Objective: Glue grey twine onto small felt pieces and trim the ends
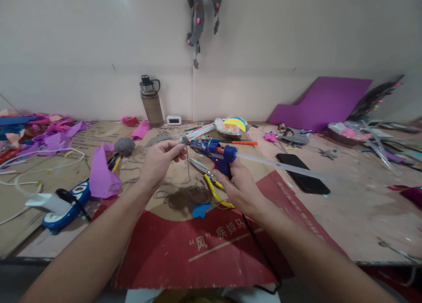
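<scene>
gluing under way, i judge, unfinished: glue gun (216, 152) held above the counter (356, 219).
from my remote post, the grip of my right hand (243, 186) clamps it; my left hand (165, 155) pinches grey yarn (188, 167) beside the nozzle (194, 144), loose strands (173, 196) seemingly unused below.

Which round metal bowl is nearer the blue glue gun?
The metal bowl holding a yellow and blue piece, behind the glue gun; the other metal bowl sits far right.
</scene>
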Motion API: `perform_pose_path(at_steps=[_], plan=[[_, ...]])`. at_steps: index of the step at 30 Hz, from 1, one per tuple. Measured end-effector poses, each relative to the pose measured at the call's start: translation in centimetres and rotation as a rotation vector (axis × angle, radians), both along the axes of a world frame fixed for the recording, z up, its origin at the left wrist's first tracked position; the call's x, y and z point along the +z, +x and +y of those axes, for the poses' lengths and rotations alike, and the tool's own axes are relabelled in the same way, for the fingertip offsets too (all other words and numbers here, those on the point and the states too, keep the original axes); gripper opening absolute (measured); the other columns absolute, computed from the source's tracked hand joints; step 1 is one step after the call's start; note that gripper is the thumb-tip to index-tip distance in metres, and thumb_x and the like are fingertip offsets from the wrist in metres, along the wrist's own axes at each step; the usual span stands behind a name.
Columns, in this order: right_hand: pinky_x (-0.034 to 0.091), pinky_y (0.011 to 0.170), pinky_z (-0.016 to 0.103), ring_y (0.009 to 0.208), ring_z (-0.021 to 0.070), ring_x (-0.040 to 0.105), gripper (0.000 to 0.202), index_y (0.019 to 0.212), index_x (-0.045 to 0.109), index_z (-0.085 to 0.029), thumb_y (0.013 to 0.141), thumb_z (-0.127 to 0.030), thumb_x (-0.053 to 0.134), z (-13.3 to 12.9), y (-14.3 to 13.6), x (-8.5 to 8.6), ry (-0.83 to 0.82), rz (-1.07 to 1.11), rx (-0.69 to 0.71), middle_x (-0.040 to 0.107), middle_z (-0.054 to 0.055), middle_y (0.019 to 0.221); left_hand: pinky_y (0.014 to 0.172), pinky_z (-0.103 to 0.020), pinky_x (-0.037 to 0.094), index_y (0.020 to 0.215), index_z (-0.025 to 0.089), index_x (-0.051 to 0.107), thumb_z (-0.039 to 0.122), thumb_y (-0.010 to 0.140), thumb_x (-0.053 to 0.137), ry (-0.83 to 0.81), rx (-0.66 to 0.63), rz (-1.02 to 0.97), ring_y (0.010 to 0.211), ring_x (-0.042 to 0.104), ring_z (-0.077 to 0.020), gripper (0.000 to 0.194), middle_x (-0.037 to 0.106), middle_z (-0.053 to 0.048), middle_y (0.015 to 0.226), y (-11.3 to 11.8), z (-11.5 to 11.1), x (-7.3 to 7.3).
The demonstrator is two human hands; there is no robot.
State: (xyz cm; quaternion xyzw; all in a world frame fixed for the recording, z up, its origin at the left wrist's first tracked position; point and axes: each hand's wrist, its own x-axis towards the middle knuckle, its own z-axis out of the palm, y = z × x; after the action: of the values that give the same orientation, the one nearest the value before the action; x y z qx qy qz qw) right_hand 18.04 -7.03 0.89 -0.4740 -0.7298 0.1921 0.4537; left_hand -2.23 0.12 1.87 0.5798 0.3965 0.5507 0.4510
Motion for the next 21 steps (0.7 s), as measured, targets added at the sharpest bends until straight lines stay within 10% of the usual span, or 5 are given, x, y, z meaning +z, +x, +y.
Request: perform_pose_path(at_steps=[9, 17, 21], plan=[[0.046, 0.082, 0.036, 0.085, 0.0205, 0.059, 0.023, 0.105, 0.056, -0.018, 0.085, -0.03, 0.053, 0.0, 0.2, 0.0, -0.047, 0.126, 0.0, 0.064, 0.007, 0.096, 0.054, -0.023, 0.039, 0.069, 0.016, 0.068, 0.033, 0.074, 0.07, -0.015, -0.013, -0.031, 0.057, 0.056, -0.0101, 0.018, 0.066, -0.002, 0.065, -0.1, 0.0, 0.0], [0.044, 0.058, 0.025, 0.054, 0.0113, 0.053, 0.018, 0.083, 0.05, -0.021, 0.074, -0.03, 0.062, 1.8, 2.0, -0.3, -0.405, 0.668, 0.127, 0.053, -0.006, 0.058, 0.053, -0.022, 0.039, 0.07, 0.015, 0.067, 0.033, 0.073, 0.071, -0.017, 0.002, -0.058, 0.057, 0.057, -0.0098, 0.019, 0.067, -0.003, 0.068, -0.3, 0.5, -0.2], [0.038, 0.045, 0.022, 0.046, 0.0101, 0.051, 0.018, 0.074, 0.044, -0.021, 0.069, -0.025, 0.061, 3.7, 3.8, -0.3, -0.546, 0.705, -0.047, 0.052, -0.006, 0.054, 0.052, -0.022, 0.04, 0.07, 0.015, 0.067, 0.032, 0.071, 0.072, -0.008, 0.031, -0.048, 0.056, 0.058, -0.0098, 0.018, 0.067, -0.003, 0.068, -0.3, 0.4, -0.1]])
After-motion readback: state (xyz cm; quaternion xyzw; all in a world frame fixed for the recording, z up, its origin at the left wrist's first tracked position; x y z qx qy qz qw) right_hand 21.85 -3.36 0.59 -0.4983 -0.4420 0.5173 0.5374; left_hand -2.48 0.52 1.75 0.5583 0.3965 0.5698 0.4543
